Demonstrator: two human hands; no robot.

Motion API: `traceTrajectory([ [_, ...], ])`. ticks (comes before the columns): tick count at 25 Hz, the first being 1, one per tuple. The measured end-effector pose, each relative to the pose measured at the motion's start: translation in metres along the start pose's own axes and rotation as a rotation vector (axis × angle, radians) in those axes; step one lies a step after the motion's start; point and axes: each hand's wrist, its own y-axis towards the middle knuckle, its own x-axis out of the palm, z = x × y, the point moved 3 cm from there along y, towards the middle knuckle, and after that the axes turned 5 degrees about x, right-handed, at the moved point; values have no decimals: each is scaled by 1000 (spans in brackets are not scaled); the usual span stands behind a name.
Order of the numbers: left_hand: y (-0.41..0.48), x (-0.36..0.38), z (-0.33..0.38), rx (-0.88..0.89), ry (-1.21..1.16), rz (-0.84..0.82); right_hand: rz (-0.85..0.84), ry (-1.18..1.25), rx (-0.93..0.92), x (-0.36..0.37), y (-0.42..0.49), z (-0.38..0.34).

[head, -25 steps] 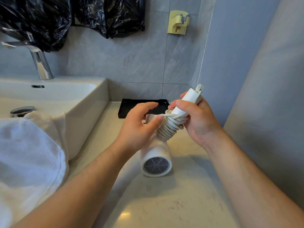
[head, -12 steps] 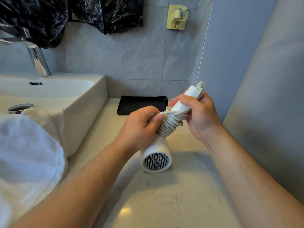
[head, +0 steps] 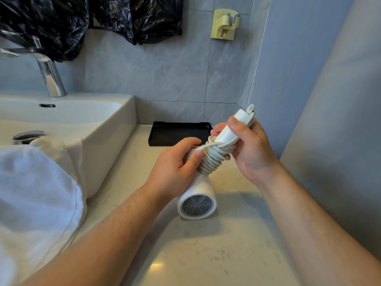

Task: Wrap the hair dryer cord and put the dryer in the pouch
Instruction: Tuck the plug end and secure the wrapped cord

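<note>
A white hair dryer [head: 198, 195] is held above the pale counter [head: 206, 254], its mesh intake facing me and its handle pointing up to the right. The white cord [head: 214, 156] is coiled in several turns around the handle. My right hand [head: 250, 149] grips the upper end of the handle, thumb on top. My left hand [head: 175, 168] pinches the cord's end against the coils beside the dryer's body. No pouch shows in this view.
A white basin [head: 111, 129] with a chrome tap [head: 50, 77] stands at the left, and a white towel [head: 35, 193] hangs over its front. A black tray [head: 175, 133] lies at the back of the counter. A yellow wall holder [head: 224, 24] and black plastic bags [head: 136, 15] hang above. A wall stands close on the right.
My left hand moved in from beside the dryer and closed onto the cord at the coils. The dryer stays held in about the same place.
</note>
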Motion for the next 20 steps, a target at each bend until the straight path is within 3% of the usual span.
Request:
traceTrajectory([
  [3,1,0,-4,-19,-109,-5,-25,71,29,3,-2,0],
  [7,2,2,-12,-215,-404,40,40,53,51,3,-2,1],
  [11,3,1,-9,-345,-482,30,202,-148,96,-4,1,-3],
  [14,2,3,-12,-561,-566,63,315,-150,104,-12,4,-3],
  [17,0,2,-14,-773,-471,82,414,-2,94,-22,7,-6],
  [20,-3,5,-8,-942,-673,-9,453,247,62,-26,9,-10],
])
